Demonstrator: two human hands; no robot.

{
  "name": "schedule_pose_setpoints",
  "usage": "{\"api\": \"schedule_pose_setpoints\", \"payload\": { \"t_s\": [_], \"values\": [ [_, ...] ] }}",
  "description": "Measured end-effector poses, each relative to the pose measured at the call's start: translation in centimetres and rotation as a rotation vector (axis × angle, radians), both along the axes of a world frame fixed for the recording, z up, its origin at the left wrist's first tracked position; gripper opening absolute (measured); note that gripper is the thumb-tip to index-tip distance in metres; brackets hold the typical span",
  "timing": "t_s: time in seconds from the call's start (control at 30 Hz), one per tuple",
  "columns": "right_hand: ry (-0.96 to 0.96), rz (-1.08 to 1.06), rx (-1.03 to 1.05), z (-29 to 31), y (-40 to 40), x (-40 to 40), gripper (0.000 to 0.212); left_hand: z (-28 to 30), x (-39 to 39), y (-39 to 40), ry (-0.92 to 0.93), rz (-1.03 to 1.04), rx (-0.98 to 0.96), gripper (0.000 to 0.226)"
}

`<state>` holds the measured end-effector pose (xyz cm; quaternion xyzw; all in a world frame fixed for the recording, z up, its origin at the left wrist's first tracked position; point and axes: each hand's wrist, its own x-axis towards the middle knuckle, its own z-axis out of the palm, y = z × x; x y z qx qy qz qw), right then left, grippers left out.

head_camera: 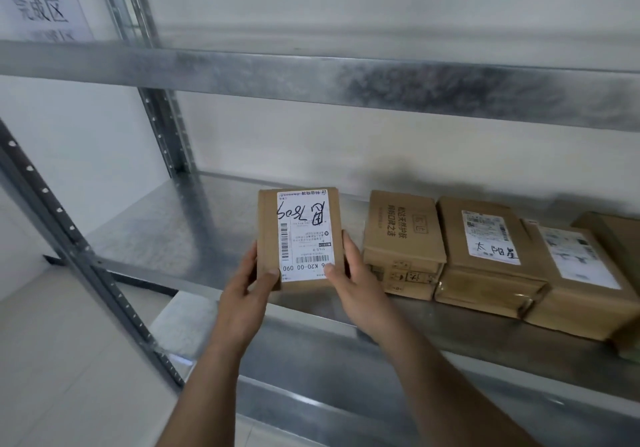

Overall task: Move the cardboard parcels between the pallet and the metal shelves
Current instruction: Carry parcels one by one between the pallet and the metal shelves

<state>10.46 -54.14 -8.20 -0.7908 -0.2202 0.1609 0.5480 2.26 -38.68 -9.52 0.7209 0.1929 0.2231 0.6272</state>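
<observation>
Left hand [247,285]: the labelled parcel [299,235] is gripped at its left edge, thumb on top.
Right hand [349,278]: the same parcel is clasped at its right edge.
Parcel: held over the metal shelf [166,235].
Right of the hands: 3 more parcels [485,256] are lined along the shelf.

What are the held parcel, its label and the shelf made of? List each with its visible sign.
Held parcel: seemingly plain brown cardboard, matte, with a folded edge along its left side.
Label: likely white paper, printed with barcodes and marked with black handwriting.
Shelf: apparently galvanized steel; grey mottled sheen, perforated uprights.
The left hand and right hand grip the parcel.
</observation>
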Motion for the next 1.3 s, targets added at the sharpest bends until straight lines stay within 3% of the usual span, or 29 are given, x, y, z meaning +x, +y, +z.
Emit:
{"api": "schedule_pose_setpoints", "payload": {
  "t_s": [0.53,1.3],
  "values": [
    [-0.103,-0.306,0.085,3.5,-23.7,-8.3,0.063,4.0,-4.5,-22.3,-0.098,-0.289,0.115,0.062],
    [-0.327,-0.875,0.207,4.0,-58.1,-22.8,0.049,4.2,-6.6,-58.0,-0.141,-0.925,0.134,0.064]
  ]
}}
